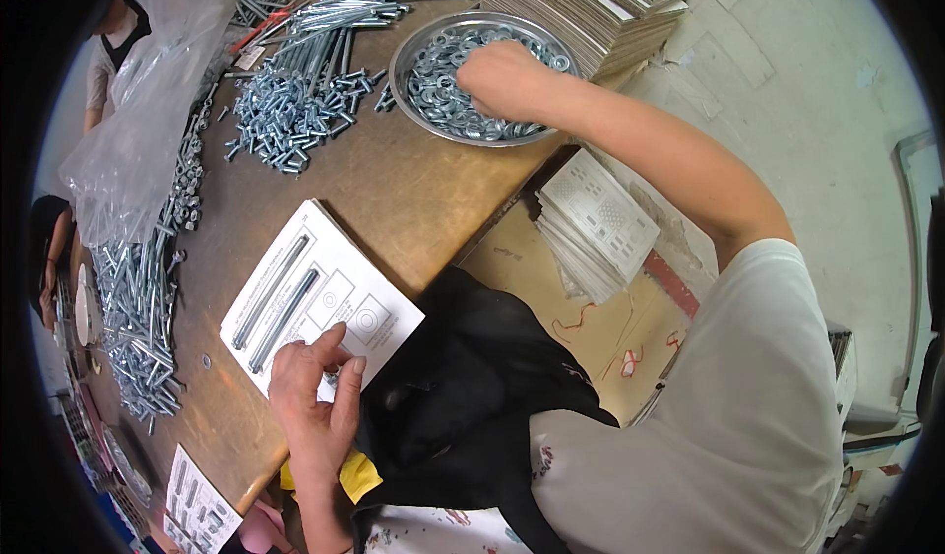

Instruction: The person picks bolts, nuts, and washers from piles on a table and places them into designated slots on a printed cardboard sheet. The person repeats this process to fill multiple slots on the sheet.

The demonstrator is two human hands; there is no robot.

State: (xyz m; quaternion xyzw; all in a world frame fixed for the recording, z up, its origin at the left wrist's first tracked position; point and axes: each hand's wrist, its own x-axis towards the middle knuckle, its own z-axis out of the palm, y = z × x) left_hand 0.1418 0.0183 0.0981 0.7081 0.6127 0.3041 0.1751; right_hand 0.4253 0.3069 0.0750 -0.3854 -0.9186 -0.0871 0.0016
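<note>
A person at a brown bench point(413, 209) reaches the right hand point(504, 79) into a round metal bowl point(413, 47) heaped with steel washers point(438, 91); the hand lies knuckles-up on the washers, its fingers curled down among them, and whether they grip any cannot be told. The bowl stands at the far right of the bench, just beside a tall stack of flat cardboard sheets point(581, 7).

The left hand point(315, 396) rests at the near edge of the bench on a white printed sheet point(320, 293), which carries two long grey bolts point(279, 303) lying side by side on it. The thumb and fingers point(333, 342) are pinched together at the sheet's lower corner; something small seems to sit between them, though it is too small to name.

Left of the bowl lies a loose heap of short zinc-plated bolts point(285, 111) with a bundle of long threaded rods point(345, 22) running across it. More bolts point(138, 308) trail down the bench's left side beneath a crumpled clear plastic bag point(138, 130). A second stack of printed cards point(596, 224) sits on a lower surface to the right of the bench, and a dark cloth point(472, 396) lies across the person's lap.
</note>
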